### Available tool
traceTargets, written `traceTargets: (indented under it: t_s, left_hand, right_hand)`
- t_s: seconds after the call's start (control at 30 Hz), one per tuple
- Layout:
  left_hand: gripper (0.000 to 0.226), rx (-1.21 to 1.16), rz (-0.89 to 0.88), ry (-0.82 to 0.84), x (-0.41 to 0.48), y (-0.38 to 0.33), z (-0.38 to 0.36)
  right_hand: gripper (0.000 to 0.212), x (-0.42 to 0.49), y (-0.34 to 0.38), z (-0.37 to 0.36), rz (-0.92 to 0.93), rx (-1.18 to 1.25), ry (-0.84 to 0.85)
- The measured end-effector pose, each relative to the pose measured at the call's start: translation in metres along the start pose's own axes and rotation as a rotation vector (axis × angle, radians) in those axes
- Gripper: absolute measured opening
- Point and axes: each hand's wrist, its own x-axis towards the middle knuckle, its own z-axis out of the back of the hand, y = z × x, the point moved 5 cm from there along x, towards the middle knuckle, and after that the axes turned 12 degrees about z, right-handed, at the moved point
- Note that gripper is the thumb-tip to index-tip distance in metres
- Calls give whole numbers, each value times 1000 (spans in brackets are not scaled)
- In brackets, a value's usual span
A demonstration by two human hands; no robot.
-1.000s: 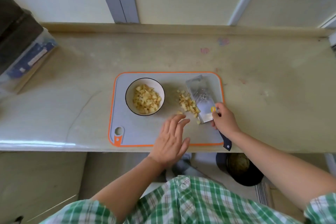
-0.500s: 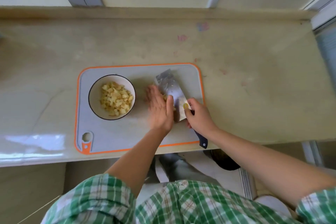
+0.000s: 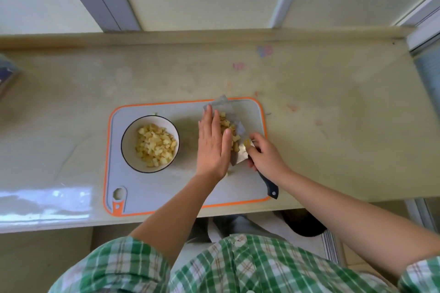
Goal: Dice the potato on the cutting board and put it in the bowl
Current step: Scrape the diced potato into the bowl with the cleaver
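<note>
A grey cutting board with an orange rim [image 3: 152, 188] lies on the counter. On its left part stands a white bowl [image 3: 127, 137] holding diced potato [image 3: 156, 145]. My right hand [image 3: 264, 154] grips the dark handle of a cleaver [image 3: 240, 157], whose blade lies tilted on the board's right part. A heap of potato dice [image 3: 229, 129] sits on the blade. My left hand [image 3: 212, 143], fingers straight, presses against the left side of that heap.
The beige counter [image 3: 333, 126] runs to a raised back edge and a wall. A blue-and-clear container [image 3: 7, 74] pokes in at the far left. Below the counter's front edge, a dark round object [image 3: 304, 223] sits on the floor.
My left hand went from the board's front to the potato heap and pushed the dice onto the blade. The cleaver tilted under the dice. The camera view shifted.
</note>
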Motion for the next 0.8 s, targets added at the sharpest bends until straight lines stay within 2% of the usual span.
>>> traceTargets:
  t_s: [0.23,0.37,0.47,0.57,0.63,0.8]
  left_hand:
    - [42,69,-115,-231,-2,-2,77]
    - [31,135,-11,-387,-1,26,123]
    - [26,137,73,-447,-6,51,152]
    - [23,160,104,-431,-15,66,168]
    - [26,166,62,-382,-21,68,172]
    - [54,248,-118,-185,-22,62,171]
  right_hand:
    - [13,10,45,1,106,-21,10]
    - [24,14,81,-17,163,12,12]
    - [22,15,98,-38,190,4,47]
    - [15,16,104,-58,195,-33,82]
    - [10,16,106,-70,196,-65,102]
    - [10,15,106,-86,202,-144,131]
